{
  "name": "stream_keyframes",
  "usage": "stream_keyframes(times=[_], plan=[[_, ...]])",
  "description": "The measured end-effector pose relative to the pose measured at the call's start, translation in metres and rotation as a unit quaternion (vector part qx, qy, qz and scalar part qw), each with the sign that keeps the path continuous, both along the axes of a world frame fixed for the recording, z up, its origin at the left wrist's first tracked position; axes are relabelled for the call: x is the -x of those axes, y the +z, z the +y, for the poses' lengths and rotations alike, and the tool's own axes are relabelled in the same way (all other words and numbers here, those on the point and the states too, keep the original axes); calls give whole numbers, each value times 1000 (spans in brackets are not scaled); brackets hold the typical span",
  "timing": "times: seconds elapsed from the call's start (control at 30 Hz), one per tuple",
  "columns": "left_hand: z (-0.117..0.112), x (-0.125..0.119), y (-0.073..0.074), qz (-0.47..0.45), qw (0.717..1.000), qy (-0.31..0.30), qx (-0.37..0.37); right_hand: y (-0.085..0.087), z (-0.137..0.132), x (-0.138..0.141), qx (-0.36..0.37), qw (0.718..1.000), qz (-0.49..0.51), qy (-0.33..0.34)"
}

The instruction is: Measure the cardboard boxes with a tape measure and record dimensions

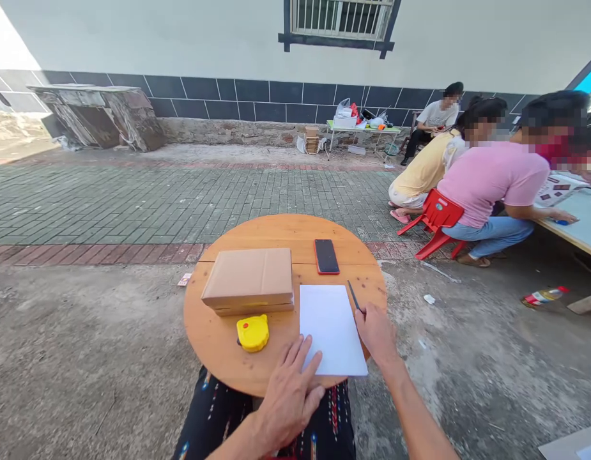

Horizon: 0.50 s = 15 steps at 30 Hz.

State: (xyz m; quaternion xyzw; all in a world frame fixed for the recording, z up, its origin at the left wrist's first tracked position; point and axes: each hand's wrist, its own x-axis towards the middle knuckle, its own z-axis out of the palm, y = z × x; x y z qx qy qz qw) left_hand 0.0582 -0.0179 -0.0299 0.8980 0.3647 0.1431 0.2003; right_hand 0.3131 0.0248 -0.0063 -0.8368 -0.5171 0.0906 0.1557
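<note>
A stack of white paper (330,326) lies on the round wooden table (276,377) in front of me. My left hand (292,383) rests with its fingers spread, the fingertips on the paper's lower left part. At the paper's right edge, my right hand (377,332) is closed around a slim dark pen (353,296), whose free end points away from me. Left of the paper sits a yellow tape measure (254,333) with a small red spot. Behind it is a closed brown cardboard box (250,278). A phone (326,257) with a red rim lies beyond the paper.
To the right, several people sit or crouch by a long table (577,217), one on a red plastic chair (441,214). A bottle (544,297) lies on the concrete there. Against the far wall stand a cluttered small table (362,130) and a worn block-like structure (103,118).
</note>
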Motion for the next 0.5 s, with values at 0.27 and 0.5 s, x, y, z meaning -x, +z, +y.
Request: stream_keyframes(times=[0.27,0.5], plan=[[1,-6,-4,8,1000,-5,-17,30,-55,-15,-180,853,490,-8],[-3,-14,2,41,998,-3,-49,70,-89,-14,-225,756,607,99]])
